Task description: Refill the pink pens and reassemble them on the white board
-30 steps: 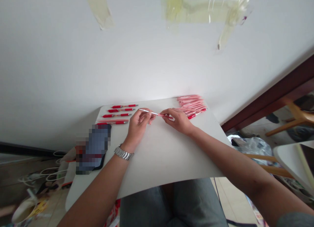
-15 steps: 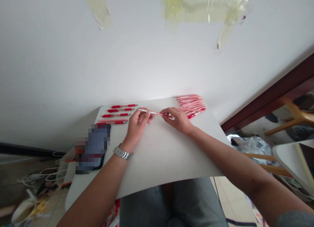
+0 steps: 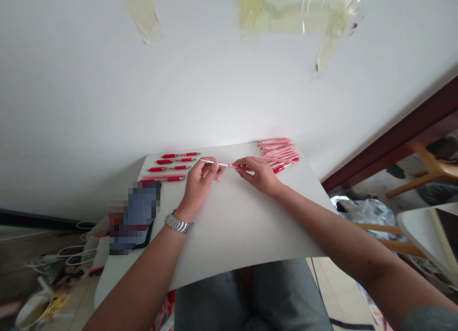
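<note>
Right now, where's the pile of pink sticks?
In the head view, the pile of pink sticks lies at the far right corner of the table, by the wall, just beyond the right hand.

You see the wall softly lit, dimmer toward nine o'clock; the tub at eight blurs, the smartphone pixelated.

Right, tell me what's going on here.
A person's left grip holds a slim white rod, and the right grip pinches a reddish piece in line with it, over the white table. Whether the two are joined is too small to tell. Red pens lie to the left, and a pile of pink sticks beyond the right grip.
</note>
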A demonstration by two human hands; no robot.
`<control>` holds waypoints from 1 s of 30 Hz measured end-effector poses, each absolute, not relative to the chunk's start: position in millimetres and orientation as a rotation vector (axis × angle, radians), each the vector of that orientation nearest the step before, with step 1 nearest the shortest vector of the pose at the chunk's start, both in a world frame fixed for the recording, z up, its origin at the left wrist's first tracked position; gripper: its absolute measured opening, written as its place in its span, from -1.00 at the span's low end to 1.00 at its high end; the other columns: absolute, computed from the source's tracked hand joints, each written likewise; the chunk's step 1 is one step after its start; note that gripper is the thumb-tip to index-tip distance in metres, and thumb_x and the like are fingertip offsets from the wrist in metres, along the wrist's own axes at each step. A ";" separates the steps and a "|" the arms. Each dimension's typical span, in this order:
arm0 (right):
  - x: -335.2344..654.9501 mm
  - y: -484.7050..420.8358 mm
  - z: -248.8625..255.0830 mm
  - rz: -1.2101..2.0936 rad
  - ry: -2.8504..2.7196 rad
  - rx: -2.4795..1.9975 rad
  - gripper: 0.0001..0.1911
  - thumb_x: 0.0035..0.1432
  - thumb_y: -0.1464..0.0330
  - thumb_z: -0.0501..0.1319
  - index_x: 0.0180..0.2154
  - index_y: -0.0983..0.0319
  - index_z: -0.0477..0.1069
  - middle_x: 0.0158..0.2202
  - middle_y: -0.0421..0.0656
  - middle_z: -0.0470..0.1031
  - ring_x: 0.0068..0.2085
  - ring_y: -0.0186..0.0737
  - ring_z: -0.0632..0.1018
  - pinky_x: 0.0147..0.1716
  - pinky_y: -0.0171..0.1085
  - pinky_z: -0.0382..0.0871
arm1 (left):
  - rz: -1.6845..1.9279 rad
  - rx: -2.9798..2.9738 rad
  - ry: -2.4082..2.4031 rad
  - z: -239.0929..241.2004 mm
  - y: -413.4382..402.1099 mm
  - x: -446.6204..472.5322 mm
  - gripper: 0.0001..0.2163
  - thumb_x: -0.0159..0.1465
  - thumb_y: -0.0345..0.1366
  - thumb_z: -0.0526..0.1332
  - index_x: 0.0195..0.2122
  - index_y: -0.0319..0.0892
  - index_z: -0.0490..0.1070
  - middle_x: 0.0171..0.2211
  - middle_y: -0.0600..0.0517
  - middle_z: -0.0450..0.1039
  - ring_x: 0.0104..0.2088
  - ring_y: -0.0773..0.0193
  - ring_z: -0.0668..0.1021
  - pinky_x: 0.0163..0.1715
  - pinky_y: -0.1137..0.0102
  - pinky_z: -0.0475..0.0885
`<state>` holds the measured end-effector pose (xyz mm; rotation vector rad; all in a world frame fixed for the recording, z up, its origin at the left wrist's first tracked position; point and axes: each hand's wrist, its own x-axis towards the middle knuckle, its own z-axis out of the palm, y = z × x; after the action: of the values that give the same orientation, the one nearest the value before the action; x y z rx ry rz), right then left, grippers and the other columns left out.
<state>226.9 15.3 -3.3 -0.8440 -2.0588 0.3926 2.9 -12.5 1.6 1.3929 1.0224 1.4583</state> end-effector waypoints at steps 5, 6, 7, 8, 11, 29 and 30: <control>226.7 14.4 -2.9 0.390 -2.069 -0.835 -0.81 0.49 0.26 0.19 -0.02 0.14 0.55 -0.15 -0.11 0.67 -0.20 -0.18 0.63 -0.15 -0.21 0.50 | 1.450 1.375 0.990 -1.4 -11.3 1.3 -0.70 0.34 -0.01 0.42 -0.14 -0.14 0.52 -0.20 -0.08 0.68 -0.31 0.23 0.65 -0.10 0.24 0.60; 226.6 14.4 -3.2 0.396 -2.076 -0.823 -0.81 0.50 0.26 0.19 -0.02 0.14 0.55 -0.15 -0.10 0.68 -0.19 -0.18 0.63 -0.15 -0.21 0.50 | 1.449 1.379 0.985 -1.9 -11.1 0.9 -0.70 0.35 -0.01 0.41 -0.13 -0.14 0.52 -0.20 -0.08 0.67 -0.30 0.23 0.65 -0.12 0.25 0.59; 226.5 14.5 -3.6 0.404 -2.082 -0.814 -0.81 0.50 0.26 0.19 -0.02 0.14 0.55 -0.14 -0.10 0.68 -0.18 -0.17 0.63 -0.14 -0.21 0.50 | 1.445 1.385 0.982 -2.1 -11.1 0.6 -0.71 0.35 -0.02 0.41 -0.13 -0.13 0.52 -0.21 -0.08 0.67 -0.30 0.22 0.65 -0.15 0.27 0.59; 226.4 14.5 -4.0 0.414 -2.085 -0.811 -0.81 0.50 0.25 0.19 -0.02 0.13 0.55 -0.13 -0.10 0.68 -0.17 -0.17 0.63 -0.14 -0.21 0.50 | 1.440 1.391 0.983 -2.1 -11.2 0.5 -0.71 0.36 -0.02 0.41 -0.13 -0.13 0.53 -0.21 -0.08 0.67 -0.30 0.22 0.66 -0.18 0.28 0.58; 226.0 14.5 -5.0 0.439 -2.073 -0.825 -0.80 0.50 0.23 0.19 -0.03 0.13 0.55 -0.15 -0.10 0.67 -0.19 -0.17 0.63 -0.15 -0.21 0.50 | 1.436 1.387 1.001 -0.7 -12.4 1.3 -0.70 0.34 -0.01 0.42 -0.13 -0.14 0.54 -0.24 -0.08 0.67 -0.30 0.21 0.66 -0.19 0.30 0.57; 225.3 12.7 -4.8 0.705 -2.031 -0.897 -0.82 0.45 0.20 0.23 -0.02 0.12 0.45 -0.14 -0.17 0.68 -0.23 -0.24 0.64 -0.22 -0.29 0.47 | 1.423 1.316 0.999 0.5 -15.7 5.5 -0.69 0.33 -0.01 0.43 -0.11 -0.14 0.53 -0.18 -0.07 0.68 -0.20 0.17 0.72 -0.07 0.25 0.64; 225.4 12.6 -4.0 0.709 -2.019 -0.900 -0.82 0.45 0.19 0.24 -0.03 0.13 0.45 -0.14 -0.17 0.68 -0.23 -0.25 0.63 -0.22 -0.29 0.47 | 1.419 1.316 0.995 1.2 -16.0 5.8 -0.69 0.33 -0.01 0.43 -0.11 -0.14 0.53 -0.17 -0.08 0.68 -0.17 0.16 0.72 -0.05 0.24 0.64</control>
<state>225.4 12.6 -4.0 -0.9002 -2.0191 0.7094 5.8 -16.0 1.2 1.3161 0.9950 1.4188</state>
